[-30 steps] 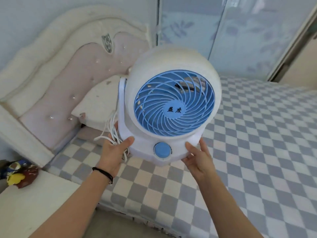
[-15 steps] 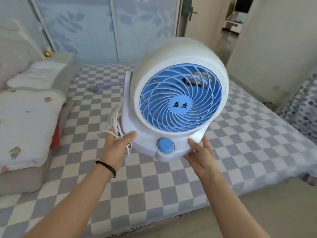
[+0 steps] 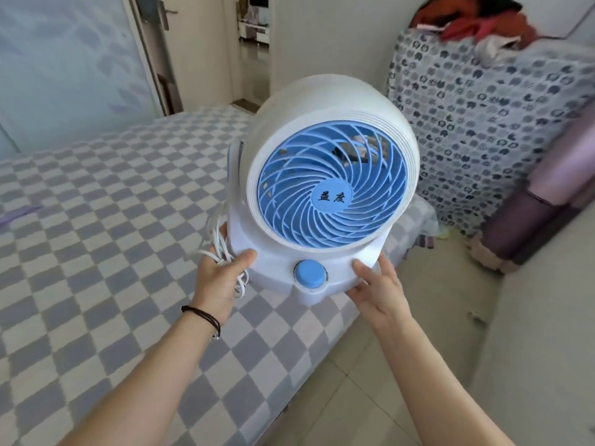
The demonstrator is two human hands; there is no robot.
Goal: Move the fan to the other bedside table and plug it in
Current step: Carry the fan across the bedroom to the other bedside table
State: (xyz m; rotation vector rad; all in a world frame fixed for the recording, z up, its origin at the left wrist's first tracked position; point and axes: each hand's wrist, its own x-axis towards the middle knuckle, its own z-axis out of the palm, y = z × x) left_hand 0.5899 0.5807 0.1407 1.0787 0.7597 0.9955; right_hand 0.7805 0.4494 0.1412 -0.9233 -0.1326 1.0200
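Both hands are up in front, and the fan (image 3: 325,188) is carried between them, clear of the bed and everything else. It sits upright, its blue grille (image 3: 332,184) facing the camera, a round blue knob (image 3: 310,273) low on the white base (image 3: 283,268).

The left hand (image 3: 217,278) is clamped on the base's left edge, thumb pressed on top, fingers tucked out of sight underneath. In that same grasp is the bundled white cord (image 3: 222,249), loops of it spilling out above and below the palm, touching the fan's left side. A thin black band (image 3: 203,315) circles the left wrist.

The right hand (image 3: 378,289) grips the base's right edge, thumb laid along the front beside the knob, the remaining fingers wrapped beneath where they cannot be seen. So each hand is closed on the fan, one to a side.

Below and to the left stretches the bed (image 3: 96,252), covered in a grey and white checked sheet, its near corner lying right under the fan. To the right of the bed is pale tiled floor (image 3: 370,397). Far right, a piece of furniture draped in a patterned cloth (image 3: 483,123) stands against the wall, with red and dark clothes (image 3: 467,17) heaped on top. Just beside it on the right leans a purple roll (image 3: 528,220), blurred. At the far left, a pale sliding panel with a leaf pattern (image 3: 64,66), and past it an open doorway (image 3: 251,46) into another room.
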